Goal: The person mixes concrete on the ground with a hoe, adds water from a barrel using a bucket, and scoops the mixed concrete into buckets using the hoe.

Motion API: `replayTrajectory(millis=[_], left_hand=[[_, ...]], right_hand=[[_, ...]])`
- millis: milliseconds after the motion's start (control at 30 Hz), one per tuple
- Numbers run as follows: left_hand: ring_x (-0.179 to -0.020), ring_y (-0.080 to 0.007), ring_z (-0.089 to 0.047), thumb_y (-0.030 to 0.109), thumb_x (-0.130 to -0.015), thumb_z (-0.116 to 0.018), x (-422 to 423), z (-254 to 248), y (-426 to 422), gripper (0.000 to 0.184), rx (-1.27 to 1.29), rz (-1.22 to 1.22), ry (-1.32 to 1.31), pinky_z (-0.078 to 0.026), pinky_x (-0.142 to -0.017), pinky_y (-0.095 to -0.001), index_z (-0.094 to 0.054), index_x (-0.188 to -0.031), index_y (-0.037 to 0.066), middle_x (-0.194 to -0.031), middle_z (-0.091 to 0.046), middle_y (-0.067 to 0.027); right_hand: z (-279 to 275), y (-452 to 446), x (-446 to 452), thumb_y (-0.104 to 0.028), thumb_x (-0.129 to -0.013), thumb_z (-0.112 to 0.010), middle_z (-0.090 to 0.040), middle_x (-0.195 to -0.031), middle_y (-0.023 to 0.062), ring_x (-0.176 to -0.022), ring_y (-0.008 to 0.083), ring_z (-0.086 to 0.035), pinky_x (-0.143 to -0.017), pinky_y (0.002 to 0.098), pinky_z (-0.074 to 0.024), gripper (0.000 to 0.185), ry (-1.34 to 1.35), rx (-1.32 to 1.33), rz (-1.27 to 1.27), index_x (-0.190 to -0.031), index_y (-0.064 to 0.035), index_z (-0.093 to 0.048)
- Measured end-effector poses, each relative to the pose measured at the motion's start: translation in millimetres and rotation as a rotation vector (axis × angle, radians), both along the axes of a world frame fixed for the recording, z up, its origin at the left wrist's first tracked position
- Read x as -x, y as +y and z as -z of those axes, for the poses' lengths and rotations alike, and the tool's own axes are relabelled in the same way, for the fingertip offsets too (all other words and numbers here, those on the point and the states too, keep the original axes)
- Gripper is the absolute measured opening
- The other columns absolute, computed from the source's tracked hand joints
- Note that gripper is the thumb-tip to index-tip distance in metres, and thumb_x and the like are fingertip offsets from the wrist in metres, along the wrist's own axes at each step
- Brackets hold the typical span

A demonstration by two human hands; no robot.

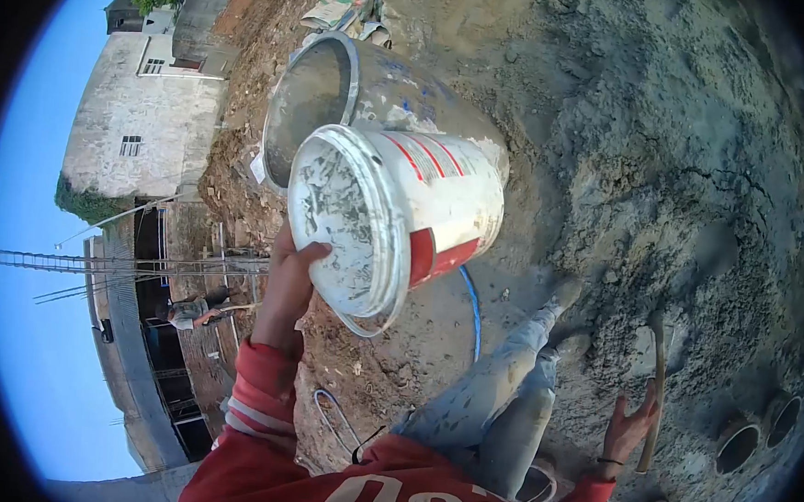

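The view lies on its side, with the sky at the left. My left hand (295, 277) is closed on the rim of a white plastic bucket (453, 176) with red markings and a wire handle. The bucket's mouth faces the sky side, and its inside is smeared white and grey; I cannot tell what it contains. Low by the ground, my right hand (629, 426) has its thumb and fingers apart, beside a curved wooden tool handle (656, 395). The handle's far end reaches wet grey mortar (643, 220), where a greyish flat patch shows. A grip on the handle is not visible.
A large mortar-stained drum (412, 86) stands behind the bucket. A blue hose (473, 315) lies near my legs (475, 403). Several round pans or pots (738, 446) sit at the lower right. Another person (191, 314) stands near buildings (144, 106).
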State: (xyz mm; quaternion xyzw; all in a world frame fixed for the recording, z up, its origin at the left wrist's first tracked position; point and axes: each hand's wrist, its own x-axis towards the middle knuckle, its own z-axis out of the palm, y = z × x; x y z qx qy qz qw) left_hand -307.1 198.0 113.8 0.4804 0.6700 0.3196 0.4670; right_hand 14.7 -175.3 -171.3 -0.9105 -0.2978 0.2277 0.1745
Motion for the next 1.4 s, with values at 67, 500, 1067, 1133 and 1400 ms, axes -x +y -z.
replayTrajectory(millis=[67, 500, 1067, 1133, 1400], left_hand=[[-0.100, -0.0294, -0.069, -0.006, -0.077, -0.044, 56, -58, 54, 0.056, -0.160, -0.098, 0.003, -0.061, -0.078, -0.0357, -0.045, -0.133, -0.004, -0.120, -0.062, -0.0199], [-0.122, -0.0310, -0.052, 0.037, -0.096, -0.060, 124, 56, 260, 0.068, -0.569, 0.066, 0.819, -0.040, -0.103, -0.0400, -0.035, -0.143, -0.004, -0.137, -0.048, -0.0259], [-0.074, -0.0207, -0.066, 0.031, -0.091, -0.069, -274, 462, -308, 0.038, 1.482, 0.621, -0.182, -0.056, -0.064, -0.0370, -0.054, -0.116, 0.007, -0.092, -0.065, -0.0091], [-0.063, -0.0176, -0.061, 0.027, -0.090, -0.070, -311, 475, -339, 0.031, 1.302, 0.699, 0.019, -0.053, -0.055, -0.0341, -0.053, -0.108, 0.007, -0.082, -0.060, -0.0063], [-0.053, -0.0103, -0.045, 0.009, -0.090, -0.066, -537, 407, -359, 0.025, 0.698, 0.858, -0.190, -0.041, -0.048, -0.0282, -0.043, -0.100, 0.009, -0.072, -0.046, -0.0006]], right_hand=[[30, -57, -31, -0.034, -0.081, -0.075, -0.053, -0.122, 0.0176, -0.110, 0.0373, -0.056, -0.092, 0.0527, -0.0439, 0.085, -0.273, 0.458, -0.018, -0.150, -0.0132, -0.031], [76, -82, -36, -0.016, -0.078, -0.065, -0.061, -0.072, 0.0162, -0.053, 0.0250, -0.062, -0.042, 0.0409, -0.0489, 0.024, 0.650, 0.505, 0.548, -0.094, 0.0007, -0.056], [-2, -78, 149, -0.015, -0.073, -0.064, -0.064, -0.082, 0.0276, -0.076, 0.0464, -0.063, -0.068, 0.0539, -0.0496, 0.037, 0.614, 0.247, 0.753, -0.106, 0.0020, -0.059], [-10, -90, 146, -0.013, -0.072, -0.064, -0.064, -0.078, 0.0279, -0.074, 0.0469, -0.063, -0.069, 0.0541, -0.0499, 0.032, 0.509, 0.159, 0.751, -0.101, 0.0004, -0.060], [87, -145, -23, -0.015, -0.074, -0.067, -0.063, -0.068, 0.0212, -0.068, 0.0443, -0.064, -0.059, 0.0551, -0.0499, 0.025, 0.437, -0.157, 0.752, -0.094, -0.0078, -0.054]])
